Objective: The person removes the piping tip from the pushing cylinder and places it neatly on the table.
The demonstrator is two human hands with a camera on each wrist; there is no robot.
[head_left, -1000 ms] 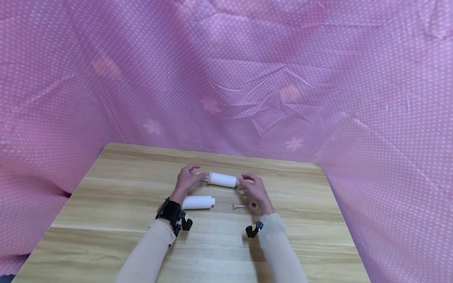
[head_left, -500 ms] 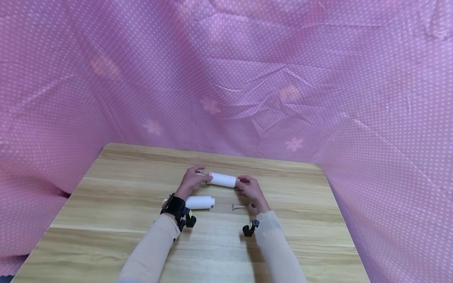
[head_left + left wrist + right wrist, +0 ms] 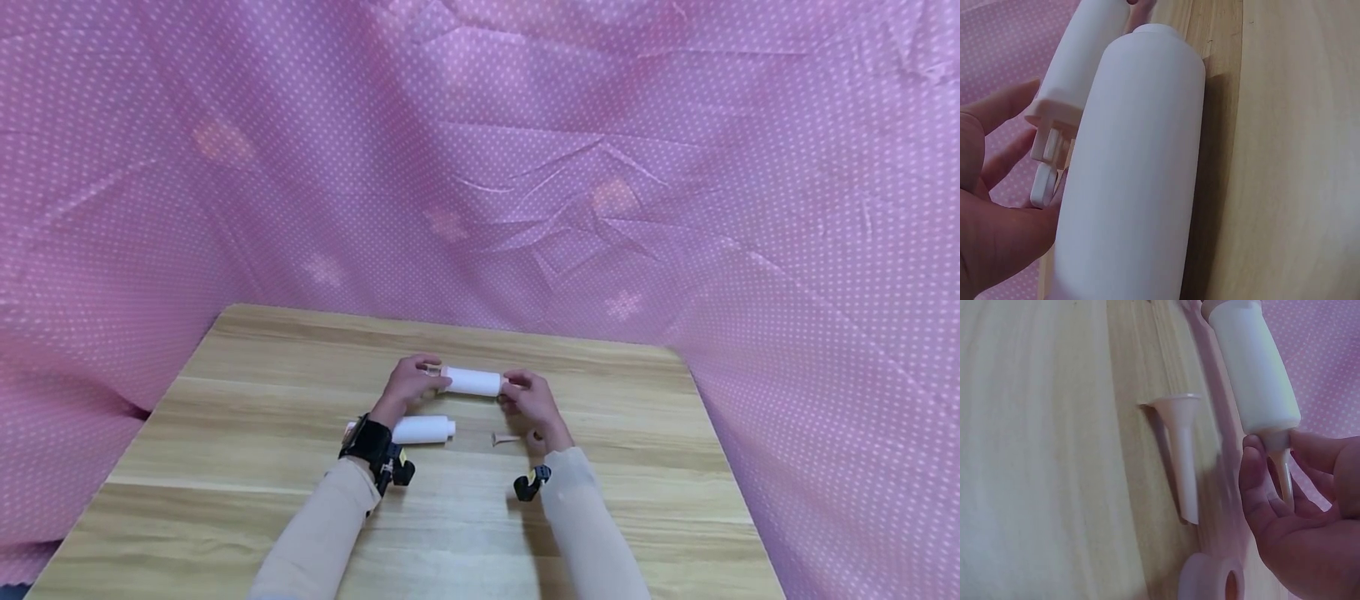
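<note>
A white cylinder (image 3: 473, 382) with pale pink end caps lies level between both hands. Its pink cap (image 3: 1060, 112) with small white tabs is at the left end, between the thumb and fingers of my left hand (image 3: 408, 382). At the other end, my right hand (image 3: 535, 401) pinches the pink collar (image 3: 1272, 436) around a tapering nozzle (image 3: 1284, 478). A white bottle (image 3: 422, 429) with a short neck lies nearer me, partly hidden behind the left wrist. It fills the middle of the left wrist view.
A pale pink funnel-shaped piece (image 3: 1180, 453) lies on the wooden table (image 3: 465, 533) below the right hand. Beside it sits a pink ring (image 3: 1204, 578), partly cut off in the right wrist view. Pink dotted cloth (image 3: 480, 208) hangs behind the table and at its sides.
My left hand has moved right, its thumb now at the cylinder's left cap. The right fingers have closed in on the right collar. The cylinder has barely shifted.
</note>
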